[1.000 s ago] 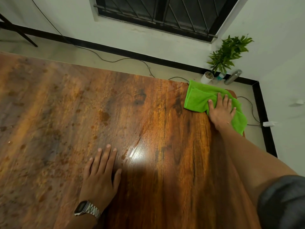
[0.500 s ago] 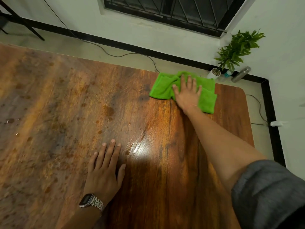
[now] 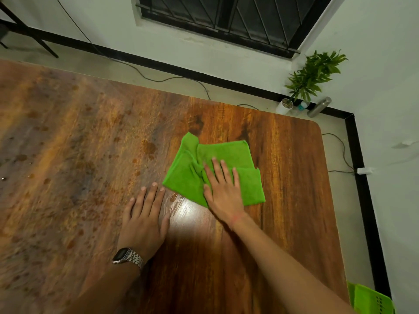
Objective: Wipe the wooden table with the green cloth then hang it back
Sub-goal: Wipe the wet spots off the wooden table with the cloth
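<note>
A crumpled green cloth (image 3: 226, 155) lies on the wooden table (image 3: 294, 189), right of centre. My right hand (image 3: 223, 191) presses flat on the cloth's near part, fingers spread and pointing away from me. My left hand (image 3: 145, 220) rests palm down on the bare wood just left of the cloth, fingers apart, with a metal watch on its wrist. Dark spots and smears cover the table's left half.
Beyond the table's far right corner stand a potted plant (image 3: 310, 75), a white cup (image 3: 284, 106) and a steel bottle (image 3: 318, 107) on the floor. Cables run along the floor by the wall. A green plastic basket (image 3: 371, 300) sits at the lower right.
My right hand has slid the cloth from the table's far right corner leftward, then toward me to the middle, beside my left hand. The left hand has stayed in place.
</note>
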Motion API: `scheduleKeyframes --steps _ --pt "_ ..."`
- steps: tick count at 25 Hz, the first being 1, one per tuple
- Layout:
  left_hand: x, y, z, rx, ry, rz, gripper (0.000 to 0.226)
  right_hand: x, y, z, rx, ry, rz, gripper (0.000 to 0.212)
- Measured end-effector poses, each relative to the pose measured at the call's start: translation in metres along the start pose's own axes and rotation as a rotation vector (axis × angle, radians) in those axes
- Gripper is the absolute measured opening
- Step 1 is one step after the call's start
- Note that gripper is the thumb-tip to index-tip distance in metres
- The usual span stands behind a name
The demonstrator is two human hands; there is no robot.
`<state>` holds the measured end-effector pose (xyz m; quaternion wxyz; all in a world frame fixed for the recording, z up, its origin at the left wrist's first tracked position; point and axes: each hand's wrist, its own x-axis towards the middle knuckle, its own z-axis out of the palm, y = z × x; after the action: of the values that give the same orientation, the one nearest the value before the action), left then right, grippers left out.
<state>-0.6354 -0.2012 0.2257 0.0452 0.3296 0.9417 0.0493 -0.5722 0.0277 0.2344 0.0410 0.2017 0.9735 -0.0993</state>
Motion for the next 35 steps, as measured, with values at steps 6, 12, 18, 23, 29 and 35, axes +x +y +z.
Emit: scheduleKeyframes --steps 6,12,18,23,29,35 --pt "-0.002 -0.004 0.002 -0.045 0.005 0.006 0.064 -0.126 0.041 0.002 -0.037 -0.035 0.134 0.060" --pt "-0.004 -0.005 0.004 -0.099 -0.008 0.017 0.064 -0.222 0.065 0.003 0.055 -0.018 0.412 0.060" --pt "-0.004 -0.007 0.007 -0.151 0.001 0.049 0.061 -0.304 -0.010 0.028 -0.018 -0.113 0.363 0.059" --pt "-0.004 -0.008 0.009 -0.178 0.002 0.069 0.060 -0.337 -0.096 0.043 -0.021 -0.161 0.261 0.063" --pt "-0.002 -0.007 0.004 -0.189 -0.014 0.073 0.063 -0.331 -0.193 0.062 0.034 -0.172 0.037 0.064" --pt "-0.001 -0.008 0.003 -0.170 -0.021 0.086 0.064 -0.384 -0.114 0.060 -0.067 -0.154 -0.090 0.064"
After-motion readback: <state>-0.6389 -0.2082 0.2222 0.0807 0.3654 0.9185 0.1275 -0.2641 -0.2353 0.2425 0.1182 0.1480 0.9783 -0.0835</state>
